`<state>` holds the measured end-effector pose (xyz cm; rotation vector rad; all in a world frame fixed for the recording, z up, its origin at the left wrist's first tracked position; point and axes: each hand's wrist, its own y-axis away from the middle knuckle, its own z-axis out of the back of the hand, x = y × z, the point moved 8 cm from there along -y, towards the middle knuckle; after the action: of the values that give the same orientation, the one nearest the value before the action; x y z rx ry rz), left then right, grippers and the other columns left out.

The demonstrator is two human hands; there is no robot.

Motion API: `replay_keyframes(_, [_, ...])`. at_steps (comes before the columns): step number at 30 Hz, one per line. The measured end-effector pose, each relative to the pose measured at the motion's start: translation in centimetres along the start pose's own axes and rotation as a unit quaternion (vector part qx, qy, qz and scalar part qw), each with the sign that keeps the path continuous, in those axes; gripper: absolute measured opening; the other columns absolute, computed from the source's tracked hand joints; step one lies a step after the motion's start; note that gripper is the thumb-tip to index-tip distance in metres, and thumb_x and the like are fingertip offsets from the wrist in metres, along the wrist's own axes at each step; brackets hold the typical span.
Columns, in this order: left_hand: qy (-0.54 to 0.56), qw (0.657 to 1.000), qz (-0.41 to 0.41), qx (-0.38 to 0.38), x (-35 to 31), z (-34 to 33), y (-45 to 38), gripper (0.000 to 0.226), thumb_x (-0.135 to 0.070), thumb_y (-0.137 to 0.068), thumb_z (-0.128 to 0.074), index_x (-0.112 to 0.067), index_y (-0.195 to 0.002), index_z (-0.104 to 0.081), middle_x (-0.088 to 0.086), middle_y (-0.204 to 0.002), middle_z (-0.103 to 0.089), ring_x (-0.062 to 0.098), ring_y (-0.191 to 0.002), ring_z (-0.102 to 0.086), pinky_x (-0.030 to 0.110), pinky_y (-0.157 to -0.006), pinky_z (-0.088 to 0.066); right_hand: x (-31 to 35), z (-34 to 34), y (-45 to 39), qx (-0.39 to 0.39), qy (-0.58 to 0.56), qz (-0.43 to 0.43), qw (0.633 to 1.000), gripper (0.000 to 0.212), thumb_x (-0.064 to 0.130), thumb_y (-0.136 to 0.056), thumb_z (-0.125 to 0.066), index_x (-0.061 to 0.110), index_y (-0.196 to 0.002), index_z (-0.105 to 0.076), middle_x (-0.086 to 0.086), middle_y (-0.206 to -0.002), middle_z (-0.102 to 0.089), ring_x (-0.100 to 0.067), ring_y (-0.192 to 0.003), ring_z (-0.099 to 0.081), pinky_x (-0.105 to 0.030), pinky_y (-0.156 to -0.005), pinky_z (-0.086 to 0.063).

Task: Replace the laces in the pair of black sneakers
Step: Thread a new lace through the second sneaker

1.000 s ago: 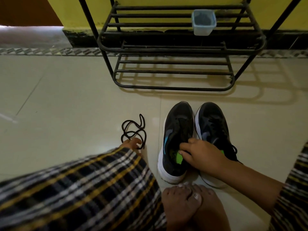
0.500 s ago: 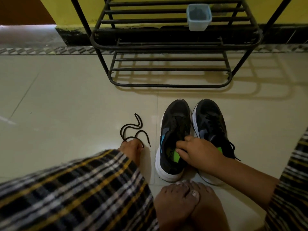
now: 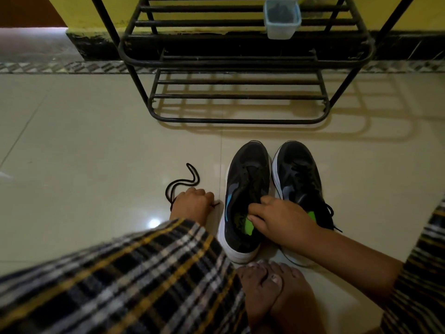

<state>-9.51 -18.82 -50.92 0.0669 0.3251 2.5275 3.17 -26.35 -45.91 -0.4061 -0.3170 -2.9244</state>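
Two black sneakers with white soles stand side by side on the tiled floor. The left sneaker (image 3: 245, 189) has no lace that I can see. The right sneaker (image 3: 301, 174) is still laced. A loose black lace (image 3: 190, 180) lies in a loop to the left of them. My left hand (image 3: 191, 206) is curled over the near end of that lace and grips it. My right hand (image 3: 277, 219) holds the collar of the left sneaker, fingers curled over its edge by the green insole.
A black metal shoe rack (image 3: 240, 97) stands beyond the sneakers against the yellow wall, with a small plastic tub (image 3: 281, 19) on an upper shelf. My bare feet (image 3: 277, 297) lie just in front of the sneakers. My plaid-clothed knee (image 3: 120, 280) fills the lower left.
My left hand has closed over the lace's near end and drawn it in, so the loop has shrunk. My right hand has stayed on the left sneaker.
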Motion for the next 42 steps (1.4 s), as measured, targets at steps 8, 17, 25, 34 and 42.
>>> replay_keyframes(8, [0.017,0.999,0.007,0.034,0.3,-0.3,0.1,0.033,-0.029,-0.098,-0.043,-0.021,-0.130,-0.046,0.002,-0.125,-0.047,0.021,-0.115,-0.044,0.034,-0.095,-0.037,0.0,-0.1,-0.1,0.006,0.020,0.003,1.000,0.030,0.040,-0.099,-0.037,0.022,-0.113,-0.056,-0.006,-0.104,-0.054,-0.027,-0.091,-0.057,-0.028,-0.062,-0.032])
replay_keyframes(17, [0.373,0.912,-0.010,-0.172,0.6,16.9,-0.3,0.012,-0.019,-0.094,-0.053,-0.021,-0.083,-0.057,-0.003,-0.092,-0.058,0.010,-0.086,-0.054,0.003,-0.069,-0.036,-2.0,12.8,-1.9,-0.062,-0.270,-0.057,0.959,0.033,0.029,-0.089,-0.061,0.021,-0.121,-0.059,0.002,-0.076,-0.067,-0.006,-0.066,-0.063,-0.022,-0.066,-0.053])
replay_keyframes(25, [0.537,0.832,-0.033,-0.136,-3.1,34.4,0.6,0.019,-0.026,-0.099,-0.047,-0.018,-0.090,-0.061,0.006,-0.094,-0.067,0.015,-0.084,-0.060,0.026,-0.070,-0.049,3.3,30.4,-2.5,-0.080,-0.342,-0.032,0.936,0.017,0.029,-0.089,-0.062,0.021,-0.103,-0.068,0.004,-0.092,-0.072,-0.006,-0.085,-0.066,-0.025,-0.073,-0.050])
replay_keyframes(34, [0.658,0.710,0.028,-0.247,-3.0,39.9,3.3,0.023,-0.024,-0.101,-0.038,-0.021,-0.095,-0.059,0.000,-0.103,-0.064,0.012,-0.098,-0.059,0.033,-0.089,-0.046,5.7,33.2,0.1,-0.113,-0.427,-0.060,0.895,0.011,0.017,-0.094,-0.054,0.012,-0.086,-0.060,-0.003,-0.070,-0.061,-0.014,-0.062,-0.061,-0.027,-0.057,-0.052])
replay_keyframes(42, [0.800,0.500,0.084,-0.321,1.5,38.3,5.2,0.020,-0.019,-0.103,-0.035,-0.015,-0.093,-0.051,0.004,-0.081,-0.059,0.013,-0.075,-0.059,0.032,-0.075,-0.054,-6.1,30.6,3.6,-0.197,-0.292,-0.278,0.894,0.017,0.009,-0.096,-0.048,0.004,-0.082,-0.056,-0.011,-0.065,-0.049,-0.019,-0.050,-0.045,-0.027,-0.044,-0.038])
